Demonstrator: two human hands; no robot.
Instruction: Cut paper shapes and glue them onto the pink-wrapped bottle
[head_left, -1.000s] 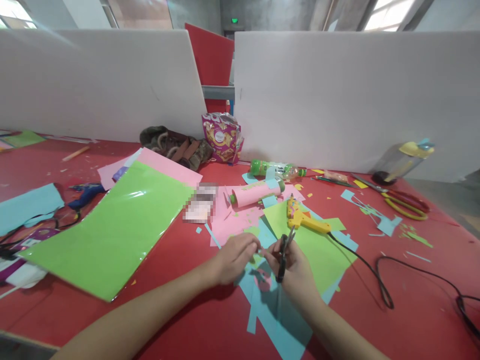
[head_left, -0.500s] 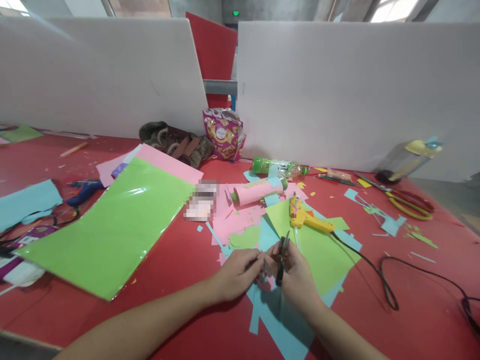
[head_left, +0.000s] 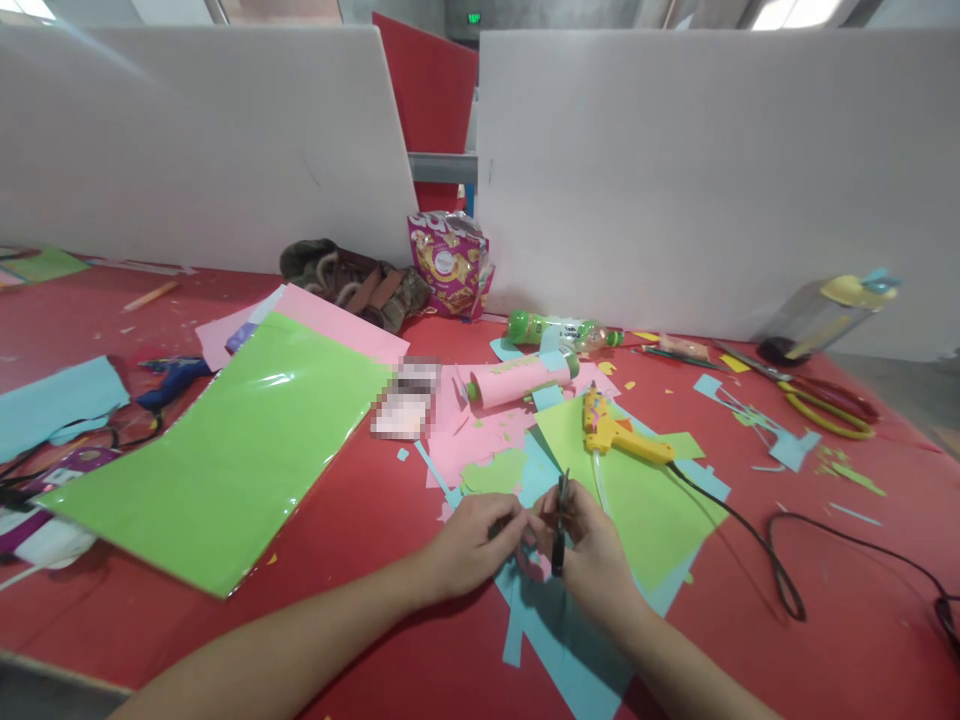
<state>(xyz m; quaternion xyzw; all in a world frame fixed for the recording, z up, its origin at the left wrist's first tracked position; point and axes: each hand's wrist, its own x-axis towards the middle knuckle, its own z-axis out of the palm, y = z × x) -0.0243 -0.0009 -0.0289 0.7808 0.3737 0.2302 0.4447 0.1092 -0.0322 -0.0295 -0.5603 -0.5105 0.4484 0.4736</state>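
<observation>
While the fingers of the left hand point(head_left: 472, 548) are drawn together, thumb against forefinger, whatever they pinch is too small and too covered to tell. Their tips meet those of the right hand point(head_left: 600, 555), whose fingers curl closed around black-handled scissors point(head_left: 558, 548), the blades pointing away from the person. Just below the fingertips shows a small pink paper piece point(head_left: 535, 566); whether it is held or lies loose, I cannot tell. Beneath both hands a light-blue sheet point(head_left: 574, 645) lies on the red bench point(head_left: 367, 630). Just beyond the fingers, a green paper scrap point(head_left: 496, 474) overlaps a pink sheet point(head_left: 444, 450). To the right, a yellow hot glue gun point(head_left: 604, 430) rests on a green sheet point(head_left: 660, 535), its black cord point(head_left: 750, 540) trailing off. Farther out, a pink paper-wrapped cylinder point(head_left: 517, 382) lies on its side near a green-labelled plastic bottle point(head_left: 559, 331). A snack bag point(head_left: 448, 265) stands behind, and larger red-and-yellow-handled shears point(head_left: 832, 410) lie at far right.
</observation>
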